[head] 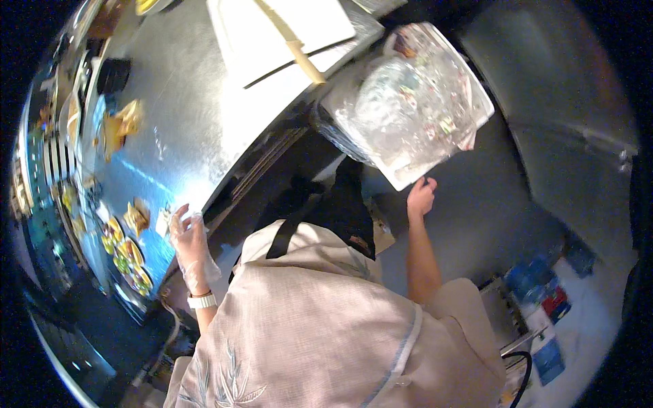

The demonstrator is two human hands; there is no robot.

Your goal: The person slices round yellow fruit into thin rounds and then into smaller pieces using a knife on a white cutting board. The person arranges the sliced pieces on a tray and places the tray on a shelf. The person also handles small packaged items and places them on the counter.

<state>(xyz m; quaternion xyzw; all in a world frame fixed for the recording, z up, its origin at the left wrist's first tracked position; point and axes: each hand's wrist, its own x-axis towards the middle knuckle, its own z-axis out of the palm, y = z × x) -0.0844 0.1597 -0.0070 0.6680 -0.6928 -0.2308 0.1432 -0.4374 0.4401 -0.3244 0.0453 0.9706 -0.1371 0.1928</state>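
Note:
My left hand [190,239], in a clear plastic glove, is over the near edge of the steel worktop [178,107]. Its fingers are bent and parted. Just past the fingertips is a small whitish item [164,222]; whether they touch it is unclear. My right hand [422,198] is bare, with loosely curled fingers and nothing visible in them. It is right by the lower corner of a white bin [400,182]; contact cannot be made out. Crumpled clear plastic [393,97] and scraps fill the bin, and a dark liner [339,137] hangs over its left side.
A knife [304,60] lies across a white cutting board [326,20], its handle reaching the worktop's edge. Cut fruit [125,255] and a yellowish folded item [136,218] are at the worktop's left end. Blue containers [535,280] stand on the floor at right, near a metal cabinet [556,102].

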